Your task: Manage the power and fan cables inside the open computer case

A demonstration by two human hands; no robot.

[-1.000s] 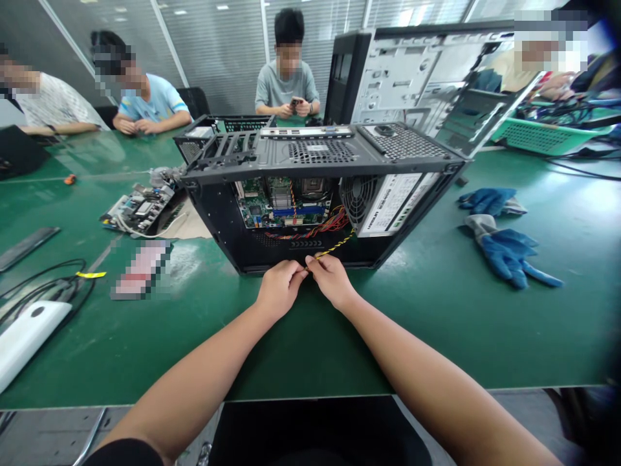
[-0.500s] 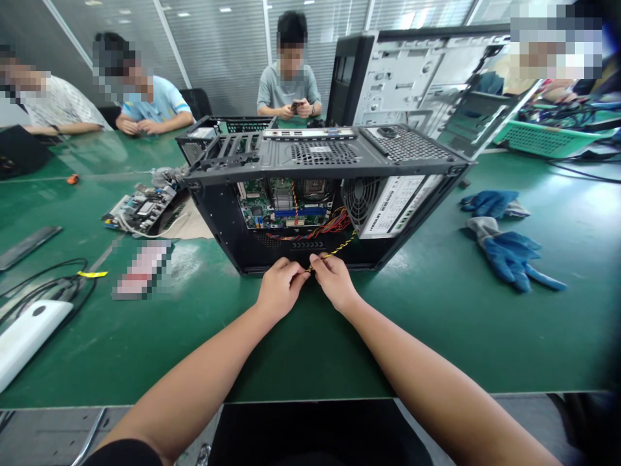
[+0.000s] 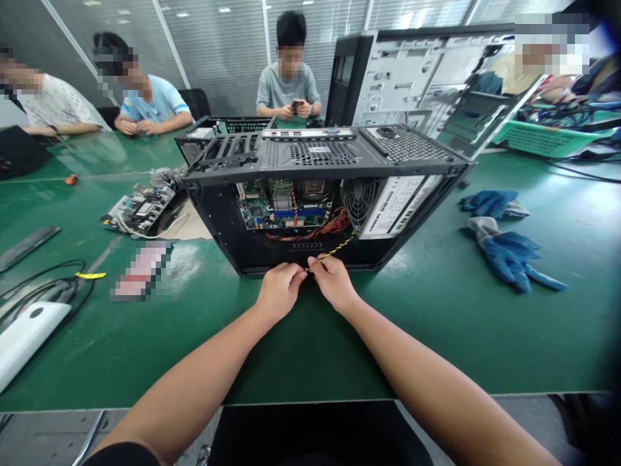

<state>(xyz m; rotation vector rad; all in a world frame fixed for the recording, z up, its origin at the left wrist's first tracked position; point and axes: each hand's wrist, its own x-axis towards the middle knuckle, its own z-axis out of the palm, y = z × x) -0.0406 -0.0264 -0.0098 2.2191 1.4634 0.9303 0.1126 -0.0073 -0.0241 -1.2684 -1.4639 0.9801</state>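
Observation:
A black computer case (image 3: 291, 155) lies before me with its side open. Inside are a green motherboard (image 3: 252, 213), a bundle of coloured wires (image 3: 320, 231) and a power supply (image 3: 388, 207) with a fan and a white label. From the power supply a twisted yellow-and-black cable (image 3: 342, 244) runs down to the case's near edge. My left hand (image 3: 282, 288) and my right hand (image 3: 332, 279) meet there, thumbs and fingers pinched on the cable. Its end between the fingertips is mostly hidden.
Blue work gloves (image 3: 507, 249) lie to the right. Circuit boards (image 3: 140, 207) and a white device (image 3: 29, 343) with black cables are on the left. Behind stand another open case (image 3: 402, 84) and a green basket (image 3: 548, 139) of cables. Several people sit around the table.
Both hands stay pinched on the cable at the same place, with the fingertips shifted very slightly left. The case has not moved.

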